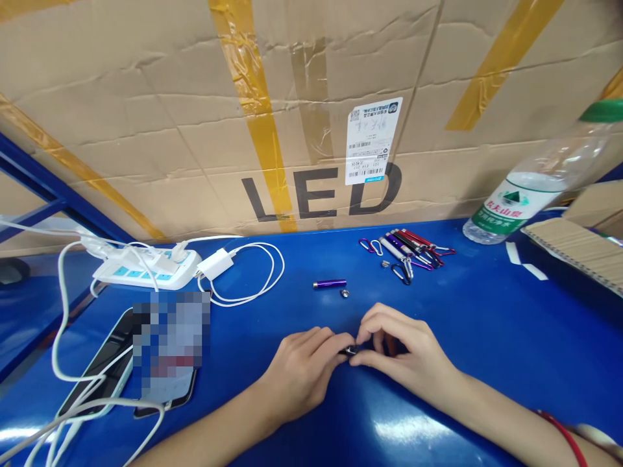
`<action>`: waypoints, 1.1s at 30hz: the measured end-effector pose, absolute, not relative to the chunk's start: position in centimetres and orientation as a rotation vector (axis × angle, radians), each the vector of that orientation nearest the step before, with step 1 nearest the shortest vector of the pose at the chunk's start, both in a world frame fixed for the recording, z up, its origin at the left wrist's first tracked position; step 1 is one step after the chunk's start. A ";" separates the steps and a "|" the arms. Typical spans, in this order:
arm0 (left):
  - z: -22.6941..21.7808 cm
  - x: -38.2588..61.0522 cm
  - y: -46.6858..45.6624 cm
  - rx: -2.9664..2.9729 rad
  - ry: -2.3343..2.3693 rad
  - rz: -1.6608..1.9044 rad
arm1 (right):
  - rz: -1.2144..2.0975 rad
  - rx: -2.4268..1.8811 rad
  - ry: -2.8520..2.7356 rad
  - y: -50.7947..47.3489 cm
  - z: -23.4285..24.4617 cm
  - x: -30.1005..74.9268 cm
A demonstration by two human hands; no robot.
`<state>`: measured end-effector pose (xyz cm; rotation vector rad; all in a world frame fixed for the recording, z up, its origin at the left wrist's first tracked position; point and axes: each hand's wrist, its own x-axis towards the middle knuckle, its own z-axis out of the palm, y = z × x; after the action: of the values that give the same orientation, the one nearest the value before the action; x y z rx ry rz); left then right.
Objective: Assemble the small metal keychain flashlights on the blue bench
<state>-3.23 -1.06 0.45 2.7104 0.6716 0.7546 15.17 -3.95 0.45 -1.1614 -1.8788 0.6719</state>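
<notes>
My left hand (302, 375) and my right hand (399, 350) rest on the blue table (487, 324), fingertips meeting. Both pinch a small dark part (349, 350) between them; what it is I cannot make out. Just beyond the hands lie a purple tube (329, 283) and a small silver cap (344, 293). Further back right lies a pile of small keychain torches (406, 250) with carabiner clips, in purple, red and silver.
A white power strip (146, 269) with plugged chargers and white cables (253, 279) sits at the left. Two phones (121, 363) lie at the front left. A plastic water bottle (535, 181) lies at the right by corrugated cardboard (574, 250). A large cardboard box marked LED (321, 117) closes off the back.
</notes>
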 end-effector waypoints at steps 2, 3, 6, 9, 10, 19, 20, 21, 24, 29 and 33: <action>0.4 -3.2 -1.1 2.732 0.687 0.761 | 0.603 -1.128 -1.935 -4.1 0.5 15.2; 0.4 -3.3 -1.1 2.741 0.692 0.766 | 0.573 -1.111 -1.960 -4.2 0.5 15.2; 0.3 -3.3 -1.2 2.746 0.682 0.782 | 0.511 -1.065 -2.010 -4.3 0.7 15.2; 0.3 -3.4 -1.2 2.722 0.654 0.795 | 0.485 -1.056 -2.013 -4.4 0.8 15.1; 0.3 -3.4 -1.2 2.716 0.649 0.800 | 0.479 -1.057 -2.009 -4.4 0.8 15.1; 0.3 -3.5 -1.2 2.701 0.652 0.769 | 0.421 -0.970 -2.009 -4.2 0.8 15.0; 0.4 -3.5 -1.2 2.708 0.659 0.770 | 0.398 -0.945 -2.008 -4.2 0.9 15.0; 0.4 -3.4 -1.2 2.712 0.667 0.774 | 0.375 -0.925 -2.006 -4.2 1.0 15.0; 0.6 -3.4 -1.1 2.710 0.688 0.780 | 0.339 -0.906 -2.007 -4.1 1.0 15.0; 0.3 -3.3 -0.8 2.751 0.709 0.795 | 0.355 -0.883 -2.017 -3.9 0.6 15.3; 0.1 -3.3 -0.7 2.733 0.704 0.733 | 0.302 -0.853 -2.029 -3.8 0.4 15.5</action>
<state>-3.33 -0.73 0.09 2.7333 0.7035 0.7330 15.52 -3.84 0.37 -0.8527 -2.0294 0.3023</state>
